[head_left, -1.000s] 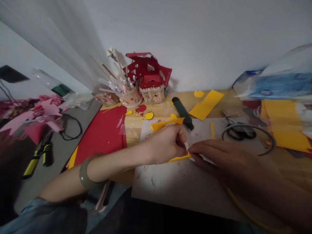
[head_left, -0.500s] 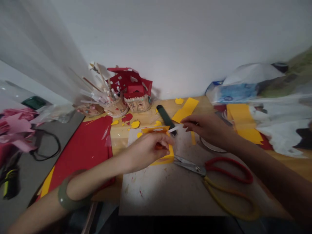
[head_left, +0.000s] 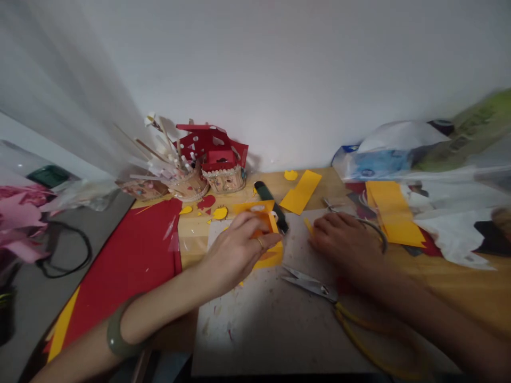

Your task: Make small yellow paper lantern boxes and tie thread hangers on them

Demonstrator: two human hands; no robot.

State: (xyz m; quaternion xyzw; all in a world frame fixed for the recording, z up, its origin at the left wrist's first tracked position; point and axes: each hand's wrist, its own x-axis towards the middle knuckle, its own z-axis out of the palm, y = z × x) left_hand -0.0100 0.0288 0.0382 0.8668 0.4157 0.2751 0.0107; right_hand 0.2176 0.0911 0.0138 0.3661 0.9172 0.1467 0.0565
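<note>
My left hand [head_left: 241, 242] is closed around a folded yellow paper box [head_left: 269, 260], whose open side shows orange between the fingers. A white patch lies on its upper flap. To the right, my right hand [head_left: 343, 239] is palm down low over the grey board [head_left: 255, 324], fingers bunched and their tips hidden. A narrow yellow paper strip [head_left: 308, 226] lies at those fingertips; whether they touch it I cannot tell. Between and below the hands are large scissors [head_left: 315, 287] with slightly parted blades, their red handle mostly covered by my right arm. Behind the box lies a dark green utility knife [head_left: 271, 205].
Red paper sheets [head_left: 131, 266] lie at left. Decorated pots [head_left: 225, 180] with sticks and a red paper box [head_left: 217, 146] stand by the wall. Yellow cut-outs [head_left: 220, 213] and a yellow paper piece [head_left: 301, 191] lie behind the board. A tissue pack [head_left: 379, 162] and yellow sheets [head_left: 393, 213] are at right.
My right hand has moved right and down to the board from beside the box; the white strip at its fingers is out of sight. My left hand has turned over the box.
</note>
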